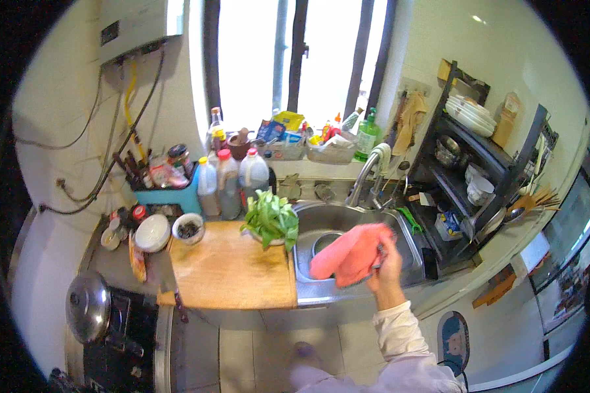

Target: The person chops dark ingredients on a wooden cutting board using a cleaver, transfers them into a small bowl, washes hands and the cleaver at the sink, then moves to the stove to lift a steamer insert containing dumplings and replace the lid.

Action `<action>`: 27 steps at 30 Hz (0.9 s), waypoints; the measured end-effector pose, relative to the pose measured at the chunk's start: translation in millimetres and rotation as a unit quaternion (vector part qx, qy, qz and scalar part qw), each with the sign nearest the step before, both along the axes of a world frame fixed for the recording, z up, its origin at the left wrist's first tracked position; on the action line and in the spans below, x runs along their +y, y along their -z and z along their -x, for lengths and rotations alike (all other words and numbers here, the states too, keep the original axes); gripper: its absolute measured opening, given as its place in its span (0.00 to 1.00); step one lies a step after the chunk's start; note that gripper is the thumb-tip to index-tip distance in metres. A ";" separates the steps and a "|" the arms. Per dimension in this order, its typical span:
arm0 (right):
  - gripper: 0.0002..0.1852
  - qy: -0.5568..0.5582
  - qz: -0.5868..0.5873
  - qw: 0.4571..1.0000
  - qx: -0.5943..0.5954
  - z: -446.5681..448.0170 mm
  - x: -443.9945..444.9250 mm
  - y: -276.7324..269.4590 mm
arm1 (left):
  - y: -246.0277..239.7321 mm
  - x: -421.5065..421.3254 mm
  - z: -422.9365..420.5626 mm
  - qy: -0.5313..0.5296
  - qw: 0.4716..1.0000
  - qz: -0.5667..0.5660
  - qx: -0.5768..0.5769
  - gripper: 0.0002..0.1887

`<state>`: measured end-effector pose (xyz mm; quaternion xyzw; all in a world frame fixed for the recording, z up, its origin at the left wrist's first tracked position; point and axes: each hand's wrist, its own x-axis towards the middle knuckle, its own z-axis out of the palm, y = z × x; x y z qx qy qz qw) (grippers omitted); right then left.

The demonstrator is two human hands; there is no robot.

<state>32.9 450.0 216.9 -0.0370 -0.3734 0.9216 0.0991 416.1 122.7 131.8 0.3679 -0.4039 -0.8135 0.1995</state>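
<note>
A coral-pink cloth (351, 253) hangs bunched in my right hand (389, 270), held over the front of the stainless steel sink (305, 294). Below the cloth, partly covered by it, a round vessel (319, 241) rests in the basin. My left hand is out of view. Left of the sink lies a wooden cutting board (226, 275). Leafy green vegetables (271, 218) sit heaped in a bowl at its back right corner. At the board's back left is a white bowl (189, 229) with dark contents.
Behind the basin rises a curved faucet (361, 179). To the right stands a black dish rack (464, 162) with plates and bowls. Several bottles (229, 184) and a teal caddy (169, 199) line the back left. A lidded pan (88, 307) stands at the stove (120, 358).
</note>
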 end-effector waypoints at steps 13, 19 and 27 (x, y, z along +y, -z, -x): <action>0.08 0.316 -0.303 0.862 0.253 298.1 213.6 -138.8 | -2.2 116.0 304.9 0.178 0.984 -0.017 0.000 0.22; 0.23 0.572 -0.574 0.547 0.210 475.5 316.8 -180.1 | -33.8 167.5 411.2 0.209 0.977 -0.019 -0.018 0.21; 0.23 0.441 -0.747 0.498 0.027 600.0 394.5 -201.6 | -53.0 185.4 457.7 0.121 0.991 -0.002 -0.064 0.20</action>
